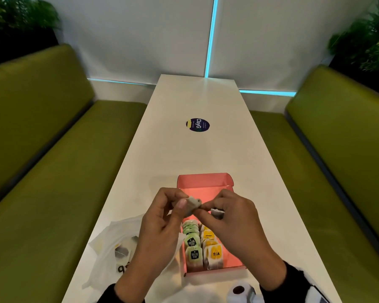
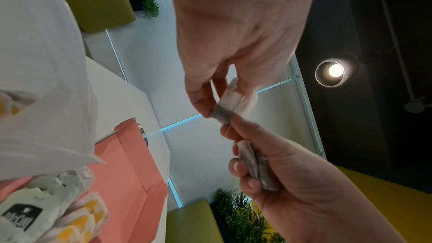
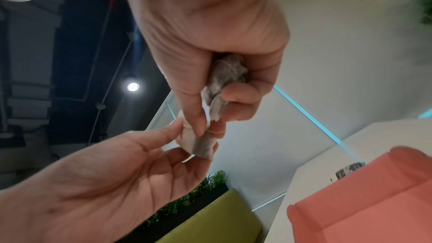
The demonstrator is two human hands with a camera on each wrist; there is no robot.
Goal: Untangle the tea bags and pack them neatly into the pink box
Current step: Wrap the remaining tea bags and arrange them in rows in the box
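Observation:
My left hand [image 1: 183, 204] pinches a small grey-white tea bag [image 1: 193, 204] between thumb and fingers above the open pink box [image 1: 206, 181]. My right hand [image 1: 204, 209] grips a second tea bag [image 1: 217, 213] in its curled fingers while its thumb and forefinger pinch at the first one. In the left wrist view a thin string [image 2: 228, 130] runs between the two tea bags. In the right wrist view the second tea bag [image 3: 224, 78] is bunched in the right palm. The box's near half holds two rows of tea bags, green-tagged [image 1: 192, 243] and yellow-tagged [image 1: 212, 246].
A crumpled clear plastic bag [image 1: 118, 243] with more tea bags lies left of the box on the long white table [image 1: 195, 154]. A white roll [image 1: 239, 290] sits at the near edge. A round dark sticker [image 1: 197, 125] is mid-table. Green benches flank both sides.

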